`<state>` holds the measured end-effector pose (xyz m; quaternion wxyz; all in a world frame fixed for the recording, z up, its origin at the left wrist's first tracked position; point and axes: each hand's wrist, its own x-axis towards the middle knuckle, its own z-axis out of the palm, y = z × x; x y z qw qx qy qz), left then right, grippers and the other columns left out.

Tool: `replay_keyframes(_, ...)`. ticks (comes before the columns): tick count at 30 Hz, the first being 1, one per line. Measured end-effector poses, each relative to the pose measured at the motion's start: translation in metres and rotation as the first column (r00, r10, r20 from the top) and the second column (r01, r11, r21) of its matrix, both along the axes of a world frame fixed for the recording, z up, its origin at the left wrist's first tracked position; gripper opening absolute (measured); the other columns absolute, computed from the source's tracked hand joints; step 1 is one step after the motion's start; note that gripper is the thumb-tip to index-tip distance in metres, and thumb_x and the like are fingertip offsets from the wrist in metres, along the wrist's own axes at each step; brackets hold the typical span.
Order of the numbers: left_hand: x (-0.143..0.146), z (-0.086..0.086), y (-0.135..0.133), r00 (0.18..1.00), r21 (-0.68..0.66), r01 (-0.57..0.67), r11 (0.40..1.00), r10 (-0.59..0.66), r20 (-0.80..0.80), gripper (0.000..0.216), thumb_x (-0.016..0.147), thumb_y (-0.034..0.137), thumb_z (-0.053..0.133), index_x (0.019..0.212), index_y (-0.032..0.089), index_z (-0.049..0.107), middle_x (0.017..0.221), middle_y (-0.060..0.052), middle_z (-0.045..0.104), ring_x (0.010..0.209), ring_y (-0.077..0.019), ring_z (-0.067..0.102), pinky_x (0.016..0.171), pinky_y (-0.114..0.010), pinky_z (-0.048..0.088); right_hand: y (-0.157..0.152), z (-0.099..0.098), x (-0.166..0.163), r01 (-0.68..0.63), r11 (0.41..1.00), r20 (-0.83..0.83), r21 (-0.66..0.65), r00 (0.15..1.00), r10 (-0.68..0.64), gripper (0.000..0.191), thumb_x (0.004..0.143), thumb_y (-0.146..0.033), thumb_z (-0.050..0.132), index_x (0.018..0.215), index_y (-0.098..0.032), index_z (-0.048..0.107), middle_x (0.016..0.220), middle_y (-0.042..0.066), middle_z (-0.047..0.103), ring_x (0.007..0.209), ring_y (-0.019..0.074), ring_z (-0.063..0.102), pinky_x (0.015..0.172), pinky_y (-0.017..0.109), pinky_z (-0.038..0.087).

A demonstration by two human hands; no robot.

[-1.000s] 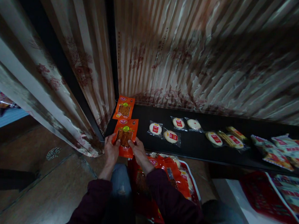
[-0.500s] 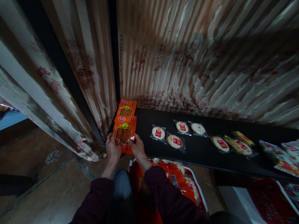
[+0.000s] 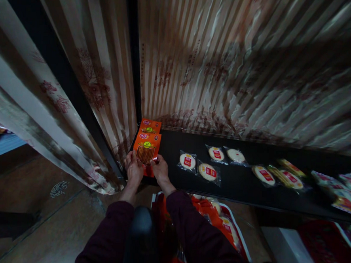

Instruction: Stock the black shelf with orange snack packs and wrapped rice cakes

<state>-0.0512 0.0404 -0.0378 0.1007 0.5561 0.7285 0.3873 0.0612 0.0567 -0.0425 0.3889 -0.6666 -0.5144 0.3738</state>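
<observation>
Both of my hands grip the lower edges of an orange snack packet (image 3: 146,147), whose clear window shows brown sticks inside. My left hand (image 3: 134,168) is closed on its left side, and my right hand (image 3: 160,170) pinches the right side. Behind it, partly covered, lies another orange packet (image 3: 151,125) at the left end of the black shelf (image 3: 175,141). To the right on the shelf are several round white wrapped cakes, the nearest being a cake with a red label (image 3: 187,161).
Under the shelf, partly behind my right arm, stands a white-rimmed basket (image 3: 243,247) of orange packets and wrapped cakes. Patterned curtains (image 3: 179,68) hang behind, and a dark post (image 3: 84,106) rises at left. Colourful bags (image 3: 335,189) lie farther right, above a white box (image 3: 293,246).
The held packet has slid slightly back over the rear one, covering more of it. Both hands have moved a little away from me with it. The view has shifted slightly.
</observation>
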Motion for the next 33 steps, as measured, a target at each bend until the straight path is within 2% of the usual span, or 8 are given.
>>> replay_keyframes(6,0.001,-0.001,0.013,0.999,-0.011,-0.004,1.000,0.003,-0.032,0.049,0.083,0.011,0.042,0.131,0.014,0.051,0.128,-0.015,0.050,0.115,-0.0291,0.047,0.097,-0.044,0.039,0.012,0.004,-0.002,0.000,0.999,0.097,0.037,0.995,-0.003,0.033,0.078,-0.012,0.051,0.109,-0.020,0.060,0.098,0.003,0.069,0.089,0.0150,0.063,0.083,0.026,0.046)
replay_keyframes(10,0.006,0.002,0.022,0.994,-0.048,-0.039,0.998,0.034,-0.106,0.050,0.083,0.014,0.043,0.134,0.015,0.048,0.131,-0.017,0.050,0.117,-0.0306,0.046,0.095,-0.046,0.038,0.019,0.010,-0.002,0.012,0.999,0.204,0.034,0.979,-0.019,0.037,0.079,-0.012,0.052,0.115,-0.019,0.059,0.109,0.007,0.066,0.099,0.0169,0.062,0.088,0.026,0.045)
replay_keyframes(15,0.014,0.006,0.030,0.985,-0.082,-0.061,0.995,0.046,-0.167,0.055,0.081,0.018,0.047,0.136,0.014,0.045,0.134,-0.017,0.049,0.118,-0.0339,0.043,0.093,-0.050,0.036,0.026,0.014,-0.001,0.020,1.000,0.321,-0.016,0.947,-0.014,0.036,0.083,-0.017,0.052,0.118,-0.021,0.058,0.112,0.009,0.065,0.103,0.0200,0.061,0.086,0.028,0.045)
replay_keyframes(22,0.019,0.000,0.050,0.979,-0.026,-0.055,0.998,0.049,-0.197,0.054,0.080,0.018,0.046,0.134,0.017,0.048,0.134,-0.017,0.050,0.123,-0.0349,0.038,0.097,-0.053,0.031,0.039,0.017,0.000,0.049,0.998,0.352,-0.042,0.936,-0.031,0.036,0.085,-0.020,0.052,0.121,-0.021,0.056,0.116,0.010,0.064,0.104,0.0208,0.061,0.085,0.030,0.045)
replay_keyframes(33,0.018,-0.014,0.071,0.962,0.023,-0.064,0.998,0.068,-0.266,0.052,0.082,0.018,0.044,0.134,0.014,0.049,0.132,-0.017,0.052,0.123,-0.0353,0.040,0.095,-0.052,0.032,0.061,0.017,0.000,0.029,0.996,0.406,-0.085,0.914,0.008,0.033,0.088,-0.023,0.049,0.119,-0.028,0.057,0.112,0.006,0.065,0.097,0.0202,0.064,0.076,0.029,0.047)
